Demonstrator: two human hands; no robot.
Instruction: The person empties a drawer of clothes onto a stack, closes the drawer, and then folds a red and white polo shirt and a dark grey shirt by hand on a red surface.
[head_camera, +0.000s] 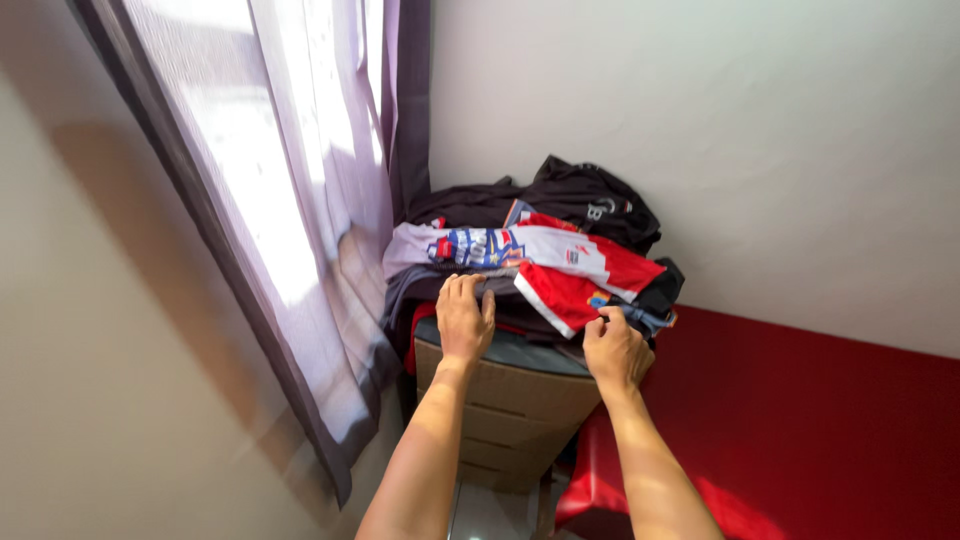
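Resting on top of a cardboard box (510, 395) in the corner, the clothes pile (530, 255) is the thing both hands work at. It looks soft and limp, light piece by piece, and likely to slump or slide if pulled from one edge; the sports jersey (560, 265), white and red with blue print, seems a smooth, slippery knit, so a pinch at a hem or folded edge would probably hold best. The left hand (465, 320) lies flat and open, fingers together, pressing on a grey garment (430, 290) at the pile's front, gripping nothing that I can see. The right hand (615, 350) is curled, its fingertips pinched on a fold of dark cloth (640, 318) beside the jersey's red edge. Behind these lies a black garment (580, 195), crumpled and matte. The box is plain brown, stiff, with ridged sides. To its right runs a red seat (800, 420) with a smooth, slightly glossy cover. To the left hangs a thin lilac curtain (300, 170), sunlit, with a dark border, and a bare pale wall (700, 120) stands behind.
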